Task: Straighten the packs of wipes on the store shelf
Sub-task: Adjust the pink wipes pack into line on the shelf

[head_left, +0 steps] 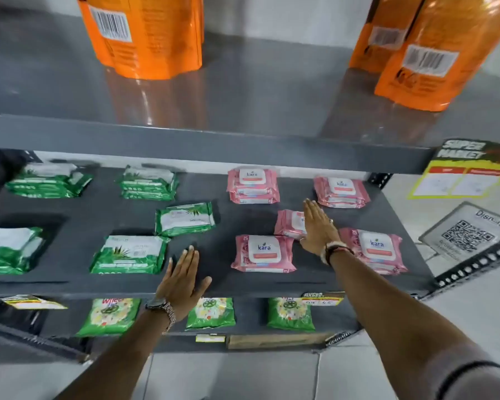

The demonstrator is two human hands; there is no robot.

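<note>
Packs of wipes lie on the dark grey middle shelf (pixel 220 226). Green packs fill the left half; one green pack (pixel 184 218) lies askew between the rows, behind another green pack (pixel 130 254). Pink packs fill the right half in stacks (pixel 253 184) (pixel 341 192) (pixel 377 249), plus a front pink pack (pixel 263 253). A single pink pack (pixel 289 223) lies tilted in the middle. My right hand (pixel 318 229) is flat with fingers together, its palm against that tilted pack's right side. My left hand (pixel 182 281) hovers open over the shelf's front edge, holding nothing.
Orange pouches (pixel 145 33) (pixel 433 53) stand on the shelf above. Green detergent bags (pixel 110 316) lie on the shelf below. A price sign (pixel 462 174) and a QR code card (pixel 468 235) hang at the right upright.
</note>
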